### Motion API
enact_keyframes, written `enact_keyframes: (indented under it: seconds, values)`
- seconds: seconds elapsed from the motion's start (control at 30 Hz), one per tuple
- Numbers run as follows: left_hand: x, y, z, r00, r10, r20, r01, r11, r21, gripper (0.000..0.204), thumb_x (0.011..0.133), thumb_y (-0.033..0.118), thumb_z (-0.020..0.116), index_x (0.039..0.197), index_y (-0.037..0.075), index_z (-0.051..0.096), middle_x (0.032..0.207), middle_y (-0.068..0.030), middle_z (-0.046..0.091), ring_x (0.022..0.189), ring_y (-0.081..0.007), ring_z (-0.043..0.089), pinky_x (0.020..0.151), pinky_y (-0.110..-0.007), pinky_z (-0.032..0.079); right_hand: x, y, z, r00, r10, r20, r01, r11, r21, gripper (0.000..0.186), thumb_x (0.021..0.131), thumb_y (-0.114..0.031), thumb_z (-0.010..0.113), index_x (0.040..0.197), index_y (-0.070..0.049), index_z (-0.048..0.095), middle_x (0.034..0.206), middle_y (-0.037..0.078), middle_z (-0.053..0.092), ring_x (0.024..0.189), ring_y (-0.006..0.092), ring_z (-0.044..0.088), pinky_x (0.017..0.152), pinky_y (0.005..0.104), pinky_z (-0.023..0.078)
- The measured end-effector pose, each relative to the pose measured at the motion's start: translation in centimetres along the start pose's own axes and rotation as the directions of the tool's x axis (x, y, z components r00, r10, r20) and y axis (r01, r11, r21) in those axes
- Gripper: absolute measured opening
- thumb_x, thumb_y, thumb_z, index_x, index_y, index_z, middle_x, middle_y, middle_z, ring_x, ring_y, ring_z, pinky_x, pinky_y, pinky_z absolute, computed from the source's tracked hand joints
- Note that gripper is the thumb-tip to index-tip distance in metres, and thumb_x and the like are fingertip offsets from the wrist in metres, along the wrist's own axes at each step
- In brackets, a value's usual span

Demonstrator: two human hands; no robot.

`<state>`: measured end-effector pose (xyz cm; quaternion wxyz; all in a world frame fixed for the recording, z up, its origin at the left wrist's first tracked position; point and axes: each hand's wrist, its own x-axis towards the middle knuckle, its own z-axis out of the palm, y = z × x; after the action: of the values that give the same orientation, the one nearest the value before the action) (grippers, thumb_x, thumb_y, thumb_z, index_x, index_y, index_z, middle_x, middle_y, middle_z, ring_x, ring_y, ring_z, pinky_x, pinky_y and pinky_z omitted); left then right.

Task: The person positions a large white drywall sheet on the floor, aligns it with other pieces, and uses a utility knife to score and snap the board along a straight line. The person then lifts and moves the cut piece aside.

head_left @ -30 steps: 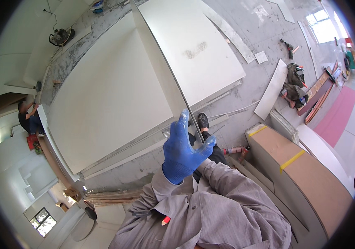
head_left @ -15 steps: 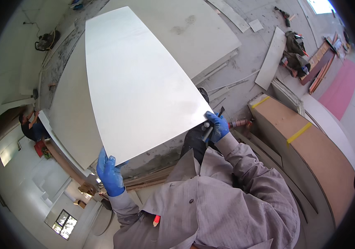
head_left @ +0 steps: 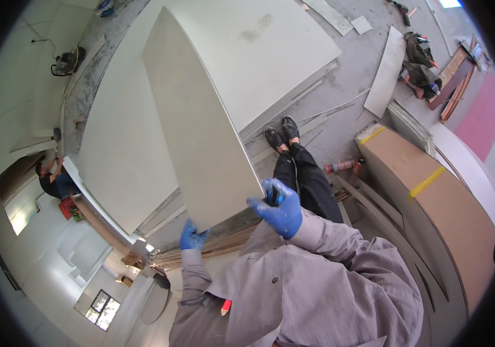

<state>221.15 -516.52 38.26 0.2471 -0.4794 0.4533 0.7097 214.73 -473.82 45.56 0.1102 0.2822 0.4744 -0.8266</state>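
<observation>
A long white board (head_left: 198,127) with a curved side slopes away from me above larger sheets, its face tilted. At its near left corner, my blue-gloved left hand (head_left: 192,237) is closed on the lower edge, with some fingers hidden behind it. My right hand (head_left: 279,213), gloved too, is closed round a dark-handled tool (head_left: 273,195); I cannot make out its kind. The fingers of that hand touch or lie very close to the board's near right corner. Under the board lie big pale sheets (head_left: 126,150), stacked on the floor.
To the right stands a curved brown panel piece (head_left: 427,196) with yellow tape. Tool bags (head_left: 421,78) and a narrow white offcut (head_left: 385,72) lie farther off. My dark shoes (head_left: 282,133) are beside the stack. Another person (head_left: 56,179) crouches at far left.
The board has tipped from facing me broadly to a steeper, narrower slant. My left hand moved right and my right hand moved down and left. My legs and shoes now show.
</observation>
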Motion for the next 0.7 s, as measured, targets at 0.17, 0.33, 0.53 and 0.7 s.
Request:
enact_keyframes:
  seconds: [0.17, 0.33, 0.53, 0.7]
  values:
    - [1.6, -4.3, 1.3, 0.966, -0.209, -0.154, 0.181, 0.968, -0.176, 0.059, 0.084, -0.004, 0.047, 0.143, 0.005, 0.052, 0.136, -0.0210, 0.060, 0.124, -0.0415, 0.059, 0.104, -0.063, 0.049, -1.6, -2.0, 2.2, 0.965, -0.231, 0.127, 0.254, 0.944, -0.212, 0.024, 0.080, -0.003, 0.083, 0.101, 0.000, 0.072, 0.082, 0.005, 0.067, 0.066, 0.0082, 0.057, 0.060, 0.0252, 0.046]
    - [2.3, -7.0, 0.3, 0.989, -0.123, 0.079, 0.137, 0.971, -0.198, 0.067, 0.077, -0.009, 0.045, 0.144, -0.002, 0.049, 0.136, -0.0246, 0.059, 0.126, -0.0425, 0.058, 0.107, -0.063, 0.046, -1.9, -1.8, 2.9, 0.919, -0.342, 0.195, 0.387, 0.877, -0.285, 0.024, 0.077, -0.004, 0.085, 0.098, -0.002, 0.074, 0.076, 0.007, 0.069, 0.062, 0.0109, 0.061, 0.058, 0.0263, 0.047]
    - [2.6, -7.0, -0.5, 0.985, -0.143, 0.097, 0.156, 0.977, -0.145, 0.069, 0.076, -0.007, 0.048, 0.145, -0.002, 0.048, 0.138, -0.0237, 0.058, 0.129, -0.0418, 0.056, 0.110, -0.063, 0.044, -2.0, -2.1, 3.4, 0.924, -0.331, 0.192, 0.375, 0.882, -0.284, 0.022, 0.076, -0.005, 0.086, 0.095, -0.002, 0.075, 0.073, 0.005, 0.067, 0.059, 0.0102, 0.056, 0.055, 0.0260, 0.045]
    - [2.3, -6.3, 0.1, 0.987, -0.137, 0.080, 0.150, 0.969, -0.198, 0.067, 0.078, -0.007, 0.048, 0.145, -0.002, 0.048, 0.139, -0.0242, 0.056, 0.131, -0.0422, 0.053, 0.110, -0.064, 0.043, -2.1, -2.2, 3.4, 0.944, -0.262, 0.203, 0.317, 0.893, -0.319, 0.022, 0.077, -0.008, 0.085, 0.095, -0.003, 0.073, 0.077, 0.007, 0.067, 0.062, 0.0137, 0.060, 0.058, 0.0275, 0.047]
